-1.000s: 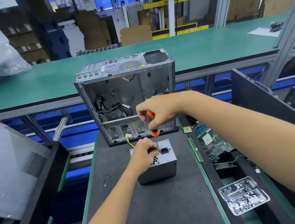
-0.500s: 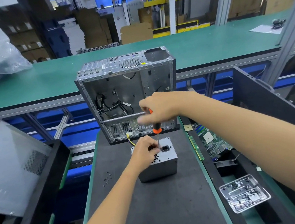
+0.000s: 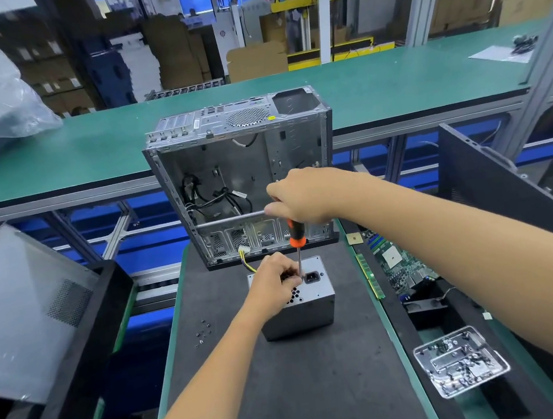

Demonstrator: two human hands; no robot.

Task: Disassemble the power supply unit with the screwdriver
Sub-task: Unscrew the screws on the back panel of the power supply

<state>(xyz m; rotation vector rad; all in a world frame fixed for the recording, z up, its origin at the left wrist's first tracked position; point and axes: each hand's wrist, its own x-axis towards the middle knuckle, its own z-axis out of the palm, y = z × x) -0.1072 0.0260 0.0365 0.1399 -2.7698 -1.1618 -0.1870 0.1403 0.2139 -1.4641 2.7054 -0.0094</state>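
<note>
A grey metal power supply unit (image 3: 308, 305) stands on the dark mat, socket face up, with yellow wires trailing from its far side. My left hand (image 3: 273, 283) rests on its top with fingers curled around the screwdriver's thin shaft near the tip. My right hand (image 3: 301, 196) grips the orange and black screwdriver (image 3: 296, 238) from above and holds it upright, tip down on the unit's top beside the black power socket (image 3: 311, 277).
An empty open computer case (image 3: 243, 175) stands just behind the unit. Several loose screws (image 3: 202, 333) lie on the mat to the left. A motherboard (image 3: 400, 264) and a clear tray of parts (image 3: 461, 360) sit to the right. A side panel (image 3: 21, 307) leans at left.
The view shifted slightly. My right hand has turned on the screwdriver handle; the tool stays upright on the unit and my left hand has stayed at the shaft.
</note>
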